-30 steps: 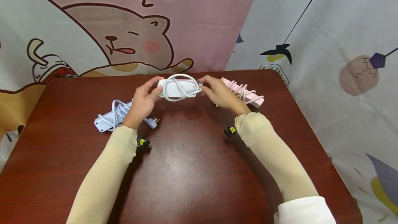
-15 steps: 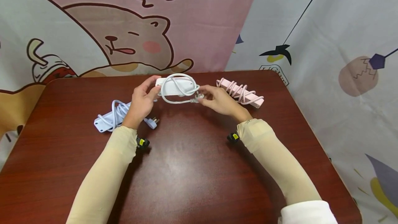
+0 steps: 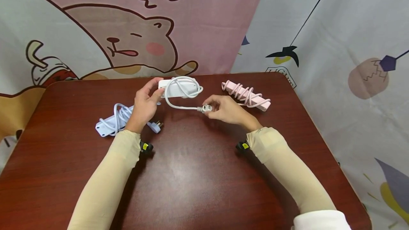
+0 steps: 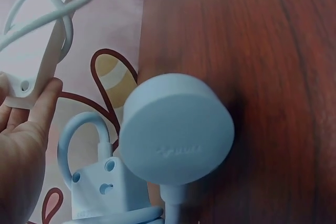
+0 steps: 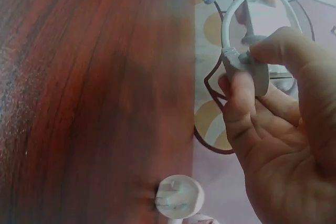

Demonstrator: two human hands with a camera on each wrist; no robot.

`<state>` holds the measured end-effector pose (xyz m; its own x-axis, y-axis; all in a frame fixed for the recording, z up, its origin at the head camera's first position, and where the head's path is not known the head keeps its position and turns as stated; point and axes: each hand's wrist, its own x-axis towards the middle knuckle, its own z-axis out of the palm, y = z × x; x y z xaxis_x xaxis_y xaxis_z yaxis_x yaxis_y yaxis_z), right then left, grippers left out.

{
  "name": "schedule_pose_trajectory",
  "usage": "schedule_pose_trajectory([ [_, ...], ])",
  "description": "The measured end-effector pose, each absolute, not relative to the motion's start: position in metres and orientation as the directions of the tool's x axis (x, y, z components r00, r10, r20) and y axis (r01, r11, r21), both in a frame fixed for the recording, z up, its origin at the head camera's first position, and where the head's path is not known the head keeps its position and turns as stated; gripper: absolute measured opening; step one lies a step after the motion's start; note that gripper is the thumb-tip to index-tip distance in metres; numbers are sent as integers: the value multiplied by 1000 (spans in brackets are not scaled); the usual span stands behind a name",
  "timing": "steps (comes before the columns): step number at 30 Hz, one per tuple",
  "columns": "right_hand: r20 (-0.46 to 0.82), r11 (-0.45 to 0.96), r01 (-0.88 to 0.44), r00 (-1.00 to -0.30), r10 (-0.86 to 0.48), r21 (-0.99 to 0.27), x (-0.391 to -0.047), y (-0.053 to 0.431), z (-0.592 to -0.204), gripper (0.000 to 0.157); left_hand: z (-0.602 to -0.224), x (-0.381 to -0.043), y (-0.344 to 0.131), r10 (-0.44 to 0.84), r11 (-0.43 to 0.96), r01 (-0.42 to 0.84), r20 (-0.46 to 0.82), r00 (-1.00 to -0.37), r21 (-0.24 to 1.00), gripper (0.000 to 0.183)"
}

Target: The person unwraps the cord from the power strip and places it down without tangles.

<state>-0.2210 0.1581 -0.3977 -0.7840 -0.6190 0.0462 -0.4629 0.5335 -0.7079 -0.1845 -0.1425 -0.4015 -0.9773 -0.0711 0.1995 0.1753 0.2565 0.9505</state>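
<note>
My left hand (image 3: 146, 103) grips the left end of a white power strip (image 3: 174, 88), thumb on the near face. A white cord (image 3: 183, 108) loops over the strip and runs down to its plug (image 3: 207, 108). Thumb and fingers of my right hand (image 3: 227, 110) pinch that plug, prongs toward the right. In the right wrist view the pinched plug (image 5: 247, 69) shows at close range, and the strip (image 5: 268, 17) is beyond it. The left wrist view has the white strip (image 4: 37, 40) held at its lower end by my left hand (image 4: 26, 145).
A light blue power strip (image 3: 108, 125) with wrapped cord lies left of my left hand, its plug (image 3: 154, 127) under my wrist. Right of my right hand lies a pink power strip (image 3: 247, 95). A printed curtain (image 3: 211, 27) hangs behind the dark wooden table (image 3: 191, 173).
My right hand has left the strip's right end and drawn the plug down toward me, pulling a length of cord loose. The white strip has shifted slightly left in my left hand.
</note>
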Motion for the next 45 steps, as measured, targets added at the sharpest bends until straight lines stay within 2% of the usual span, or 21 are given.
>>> schedule_pose_trajectory([
  [12, 75, 501, -518, -743, -665, -693, -198, 162, -368, 27, -405, -184, -149, -82, 259, 174, 201, -976, 950, 40],
  [21, 207, 405, -530, -761, -615, -745, -194, 165, -347, 27, -404, -183, -150, -74, 273, 177, 205, -976, 945, 39],
  [28, 351, 332, -557, -784, -512, -761, -198, 174, -328, 27, -405, -183, -152, -64, 305, 166, 194, -979, 938, 39],
  [35, 396, 248, -503, -837, -378, -828, -208, 183, -320, 28, -407, -184, -152, -43, 308, 182, 204, -978, 934, 39],
  [41, 409, 311, -470, -880, -243, -826, -220, 191, -322, 29, -405, -182, -153, -44, 329, 174, 199, -979, 928, 38],
  [45, 373, 366, -408, -913, -166, -837, -227, 198, -326, 30, -405, -182, -155, -43, 331, 170, 195, -980, 928, 38],
])
